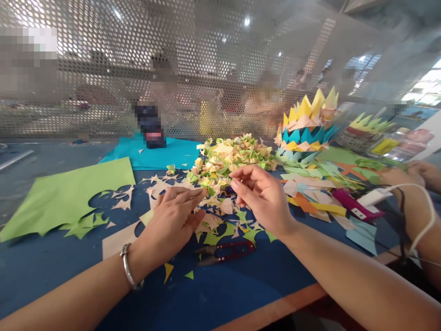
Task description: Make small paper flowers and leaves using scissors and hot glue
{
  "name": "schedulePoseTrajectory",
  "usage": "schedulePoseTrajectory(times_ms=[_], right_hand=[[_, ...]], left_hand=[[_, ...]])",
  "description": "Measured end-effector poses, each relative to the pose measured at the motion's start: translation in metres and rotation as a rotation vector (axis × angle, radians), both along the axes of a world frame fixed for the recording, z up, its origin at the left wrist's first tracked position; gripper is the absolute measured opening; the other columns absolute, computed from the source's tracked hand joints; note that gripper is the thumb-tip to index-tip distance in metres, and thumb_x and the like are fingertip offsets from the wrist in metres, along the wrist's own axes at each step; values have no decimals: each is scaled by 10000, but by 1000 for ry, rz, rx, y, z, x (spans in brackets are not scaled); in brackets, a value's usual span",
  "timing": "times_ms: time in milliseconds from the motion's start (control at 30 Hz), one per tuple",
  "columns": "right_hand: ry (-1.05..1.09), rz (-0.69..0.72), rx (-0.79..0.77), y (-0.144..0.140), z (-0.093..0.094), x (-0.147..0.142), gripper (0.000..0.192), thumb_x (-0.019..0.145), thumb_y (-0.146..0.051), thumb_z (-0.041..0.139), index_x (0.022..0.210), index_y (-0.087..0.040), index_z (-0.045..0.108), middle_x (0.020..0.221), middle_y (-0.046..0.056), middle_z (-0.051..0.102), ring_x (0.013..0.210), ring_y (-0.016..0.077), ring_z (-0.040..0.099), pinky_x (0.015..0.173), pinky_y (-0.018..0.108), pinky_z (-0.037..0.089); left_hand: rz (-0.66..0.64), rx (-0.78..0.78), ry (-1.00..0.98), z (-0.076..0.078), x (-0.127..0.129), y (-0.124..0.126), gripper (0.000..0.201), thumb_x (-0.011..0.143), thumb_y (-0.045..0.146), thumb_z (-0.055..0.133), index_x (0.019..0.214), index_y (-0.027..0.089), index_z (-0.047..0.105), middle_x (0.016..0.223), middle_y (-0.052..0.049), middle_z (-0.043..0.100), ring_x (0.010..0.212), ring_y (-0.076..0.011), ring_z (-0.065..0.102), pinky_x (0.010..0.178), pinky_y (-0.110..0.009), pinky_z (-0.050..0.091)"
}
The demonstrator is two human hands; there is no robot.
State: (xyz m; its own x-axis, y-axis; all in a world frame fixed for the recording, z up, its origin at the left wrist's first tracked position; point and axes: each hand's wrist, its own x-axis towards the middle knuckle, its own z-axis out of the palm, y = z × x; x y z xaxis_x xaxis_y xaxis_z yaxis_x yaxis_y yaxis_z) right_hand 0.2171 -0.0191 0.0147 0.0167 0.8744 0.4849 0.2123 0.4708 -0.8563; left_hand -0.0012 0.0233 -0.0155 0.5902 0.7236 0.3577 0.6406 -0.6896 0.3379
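My left hand (172,218), with a metal bangle on the wrist, rests flat on loose paper scraps (220,216) on the blue table (223,294), fingers pointing right. My right hand (262,195) hovers just right of it, its fingers curled toward the left hand's fingertips; whether it pinches a small scrap I cannot tell. Behind both hands lies a heap of small folded paper pieces (230,158) in yellow, green and peach. Red-handled snips (227,252) lie on the table just below my hands.
A cut green sheet (58,195) lies at the left and a teal sheet (161,154) behind. A spiky stacked paper model (306,124) stands at the back right. Another person's arm (413,202) reaches in at the right near a magenta device (354,204) and white cable. A perforated screen closes the back.
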Motion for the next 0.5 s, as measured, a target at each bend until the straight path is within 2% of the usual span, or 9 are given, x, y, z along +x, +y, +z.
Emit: schedulePoseTrajectory(times_ms=[133, 267, 500], right_hand=[[-39, -25, 30, 1, 0, 3, 111, 914, -311, 637, 971, -217, 618, 789, -11, 596, 552, 86, 553, 489, 234, 494], [-73, -62, 63, 3, 2, 7, 97, 910, -296, 632, 949, -210, 615, 791, -11, 615, 540, 84, 557, 487, 245, 471], [-118, -107, 122, 11, 4, 16, 54, 884, -248, 636, 917, -206, 624, 787, -13, 624, 541, 92, 576, 500, 255, 475]], left_hand=[[14, 8, 61, -2, 3, -1, 464, 989, 418, 493, 1412, 254, 593, 1404, -92, 656, 1268, -356, 494, 1067, -582, 343], [26, -35, 92, 1, 2, -1, 429, 990, 415, 475, 1350, 259, 648, 1296, -97, 722, 1233, -350, 530, 1044, -561, 354], [13, 39, 55, -5, -2, 4, 405, 990, 401, 439, 1252, 268, 718, 1213, -49, 760, 1188, -293, 566, 1027, -453, 418]])
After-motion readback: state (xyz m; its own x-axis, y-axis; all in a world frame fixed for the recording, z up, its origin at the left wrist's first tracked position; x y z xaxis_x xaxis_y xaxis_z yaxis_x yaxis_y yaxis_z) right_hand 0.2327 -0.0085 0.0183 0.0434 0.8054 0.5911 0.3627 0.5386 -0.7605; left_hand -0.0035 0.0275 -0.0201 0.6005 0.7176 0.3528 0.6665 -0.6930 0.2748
